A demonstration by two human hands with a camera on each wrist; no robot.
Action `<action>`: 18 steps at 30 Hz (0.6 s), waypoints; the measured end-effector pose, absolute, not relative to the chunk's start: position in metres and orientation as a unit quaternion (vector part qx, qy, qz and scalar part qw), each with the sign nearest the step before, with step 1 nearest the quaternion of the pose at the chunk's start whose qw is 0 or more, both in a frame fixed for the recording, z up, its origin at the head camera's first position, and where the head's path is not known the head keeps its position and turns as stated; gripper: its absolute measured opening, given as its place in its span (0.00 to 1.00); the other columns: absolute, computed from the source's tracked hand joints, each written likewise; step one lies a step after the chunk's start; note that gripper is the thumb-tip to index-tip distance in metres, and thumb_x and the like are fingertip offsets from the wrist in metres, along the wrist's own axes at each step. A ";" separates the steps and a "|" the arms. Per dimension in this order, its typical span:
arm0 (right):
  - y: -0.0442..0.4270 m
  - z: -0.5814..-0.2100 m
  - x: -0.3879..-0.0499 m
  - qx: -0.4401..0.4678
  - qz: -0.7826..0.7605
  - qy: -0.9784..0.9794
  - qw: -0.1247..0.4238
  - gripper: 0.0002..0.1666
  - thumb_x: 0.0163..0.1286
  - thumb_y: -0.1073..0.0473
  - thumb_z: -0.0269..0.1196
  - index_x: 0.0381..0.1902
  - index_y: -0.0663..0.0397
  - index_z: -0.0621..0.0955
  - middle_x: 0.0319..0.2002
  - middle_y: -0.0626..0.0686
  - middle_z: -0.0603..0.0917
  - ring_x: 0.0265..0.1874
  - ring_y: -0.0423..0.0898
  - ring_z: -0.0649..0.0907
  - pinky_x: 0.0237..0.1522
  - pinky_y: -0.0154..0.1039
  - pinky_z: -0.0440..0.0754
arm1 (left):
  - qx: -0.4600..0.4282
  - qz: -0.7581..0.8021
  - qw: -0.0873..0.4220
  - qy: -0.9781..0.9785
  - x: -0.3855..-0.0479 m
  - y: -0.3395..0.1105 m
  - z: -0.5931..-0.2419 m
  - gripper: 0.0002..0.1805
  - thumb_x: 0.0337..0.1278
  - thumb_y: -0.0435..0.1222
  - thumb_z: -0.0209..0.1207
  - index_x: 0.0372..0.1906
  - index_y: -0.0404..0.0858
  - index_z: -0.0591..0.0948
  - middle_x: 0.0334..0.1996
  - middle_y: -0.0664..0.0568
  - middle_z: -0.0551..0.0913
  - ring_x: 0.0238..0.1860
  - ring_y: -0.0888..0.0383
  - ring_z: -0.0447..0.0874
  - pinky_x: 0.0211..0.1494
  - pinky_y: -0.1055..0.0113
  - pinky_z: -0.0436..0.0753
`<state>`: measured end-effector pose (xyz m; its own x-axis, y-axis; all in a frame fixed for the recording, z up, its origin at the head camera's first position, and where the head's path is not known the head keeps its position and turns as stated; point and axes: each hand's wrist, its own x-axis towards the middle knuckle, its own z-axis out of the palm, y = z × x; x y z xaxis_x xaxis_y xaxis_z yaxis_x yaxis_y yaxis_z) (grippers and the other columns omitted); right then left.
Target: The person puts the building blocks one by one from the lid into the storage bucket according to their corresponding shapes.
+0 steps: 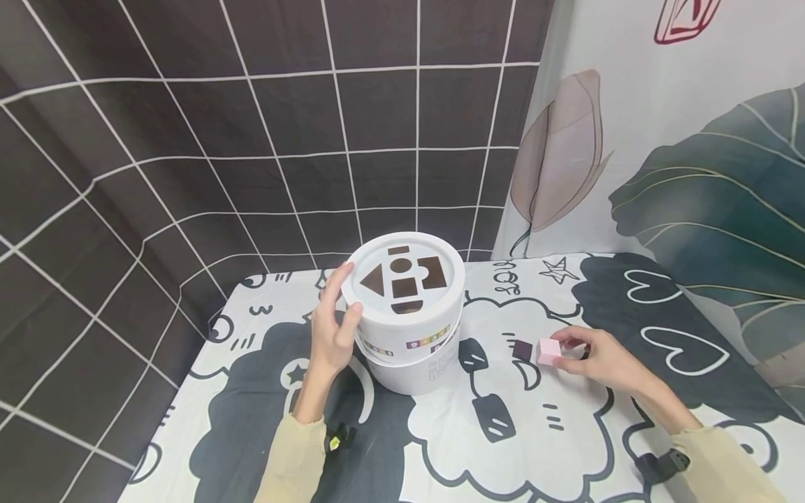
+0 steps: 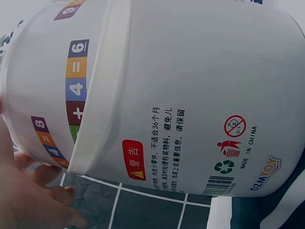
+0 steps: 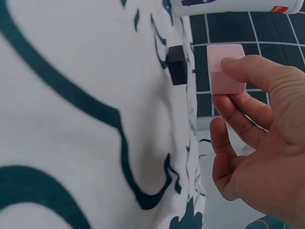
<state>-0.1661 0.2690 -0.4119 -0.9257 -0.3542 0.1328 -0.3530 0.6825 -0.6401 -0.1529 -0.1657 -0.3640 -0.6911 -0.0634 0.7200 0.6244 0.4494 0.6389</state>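
A white round bucket (image 1: 402, 349) stands upright, its lid (image 1: 371, 304) cut with several shaped holes: a triangle, a circle, squares and others. My left hand (image 1: 332, 328) rests against the left side of its rim, fingers spread along the edge; the left wrist view has this hand (image 2: 33, 191) beside the bucket wall (image 2: 200, 71). Between thumb and fingers my right hand (image 1: 604, 360) pinches a pink block (image 1: 548, 351), seen close up in the right wrist view (image 3: 226, 71). A small dark block (image 1: 523, 350) lies just left of the pink one.
Everything stands on a black-and-white cartoon cloth (image 1: 503, 447). Behind it hangs a dark sheet with white grid lines (image 1: 377, 112). A leaf-patterned curtain (image 1: 629, 140) hangs at the right.
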 end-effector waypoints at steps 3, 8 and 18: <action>0.268 -0.407 -0.168 -0.198 -0.350 0.916 -0.005 0.20 0.56 0.62 0.76 0.46 0.59 0.84 0.39 0.50 0.85 0.40 0.53 0.80 0.36 0.42 0.76 | -0.178 -0.493 0.348 -0.777 -0.152 -0.166 -0.364 0.35 0.56 0.42 0.50 0.69 0.33 0.72 0.68 0.41 0.72 0.71 0.45 0.65 0.73 0.45 0.57; 0.267 -0.400 -0.170 -0.197 -0.349 0.916 -0.014 0.19 0.56 0.60 0.76 0.46 0.57 0.85 0.39 0.49 0.85 0.40 0.54 0.81 0.37 0.43 0.75 | -0.175 -0.492 0.346 -0.780 -0.151 -0.166 -0.364 0.35 0.56 0.43 0.50 0.70 0.33 0.72 0.68 0.42 0.72 0.72 0.46 0.63 0.74 0.45 0.56; 0.262 -0.382 -0.176 -0.196 -0.336 0.921 -0.022 0.21 0.58 0.59 0.75 0.48 0.61 0.84 0.41 0.52 0.86 0.42 0.56 0.81 0.40 0.47 0.74 | -0.175 -0.491 0.347 -0.780 -0.153 -0.166 -0.365 0.35 0.56 0.43 0.50 0.70 0.33 0.72 0.69 0.42 0.72 0.72 0.46 0.64 0.74 0.45 0.55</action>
